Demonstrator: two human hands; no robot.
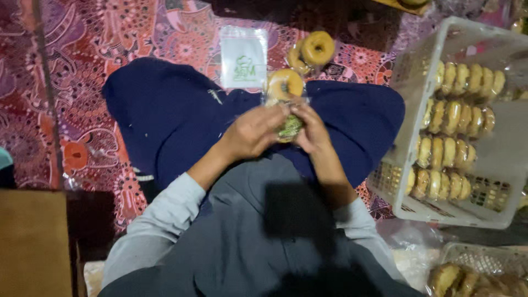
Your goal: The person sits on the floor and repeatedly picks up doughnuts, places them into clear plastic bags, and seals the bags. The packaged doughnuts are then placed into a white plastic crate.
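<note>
Your left hand (254,132) and right hand (312,129) meet over your lap, fingers curled in and pinching a green-topped doughnut (290,127) between them. It seems to sit inside a clear plastic wrapper, though glare makes that hard to tell. The fingertips of both hands press close together around it, thumbs hidden from view.

Just beyond your hands, a yellow-glazed ring doughnut (285,83) rests on your dark blue trousers (170,115), near the gap between your knees. Beside it, toward the far edge of the patterned red cloth (82,66), a small clear plastic bag (243,56) with a green print lies flat. Two more bagged doughnuts (313,49) sit on the cloth just past your right knee.

On your right, a white plastic basket (434,209) holds rows of wrapped doughnuts standing on edge, packed tight against its near wall. A second basket (478,256) with more doughnuts shows at the bottom right corner. A brown cardboard box (33,242) stands at your left side.
</note>
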